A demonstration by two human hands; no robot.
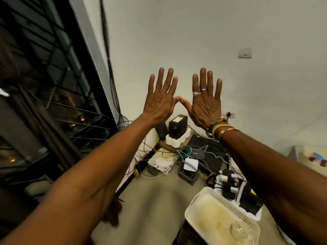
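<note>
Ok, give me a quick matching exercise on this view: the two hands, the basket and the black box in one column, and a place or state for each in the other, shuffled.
Things:
1. left hand
2. right hand
3. white basket
4. black box

Places and states:
A. stands on a white foam block
B. raised, fingers spread, no rings
C. low in the view, under the right forearm
D. raised, fingers spread, two rings, bracelets at the wrist

Pairs: 1-B, 2-D, 3-C, 4-A.
</note>
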